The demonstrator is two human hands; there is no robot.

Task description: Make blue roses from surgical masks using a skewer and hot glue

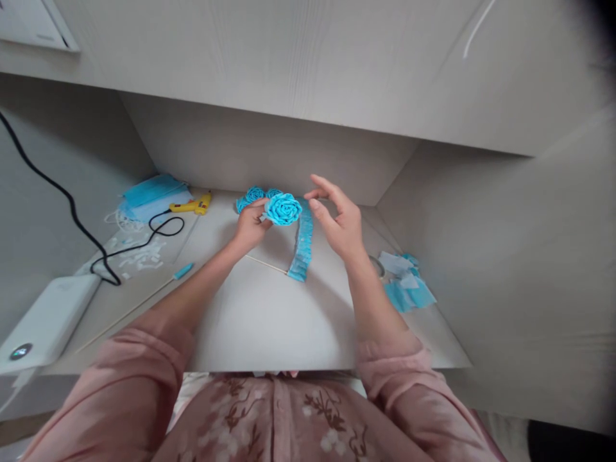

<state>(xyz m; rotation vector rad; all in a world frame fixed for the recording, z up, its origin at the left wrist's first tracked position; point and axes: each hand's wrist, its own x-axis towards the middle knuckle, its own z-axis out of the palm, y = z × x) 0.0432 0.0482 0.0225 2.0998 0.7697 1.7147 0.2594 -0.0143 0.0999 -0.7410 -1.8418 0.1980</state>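
Note:
In my left hand is a blue rose with tightly coiled, ruffled petals, gripped from its left side and facing up toward me. My right hand hovers just right of the rose, fingers apart and bent, touching nothing I can make out. Below and between the hands lies a gathered blue strip, its near end at a thin wooden stick. More blue roses sit behind my left hand, partly hidden by it and the held rose.
To the left are blue face masks, a yellow glue gun, white scraps, a stick with a blue tip, and a white power bank. Blue and white fabric pieces lie right. A shelf panel overhangs the back.

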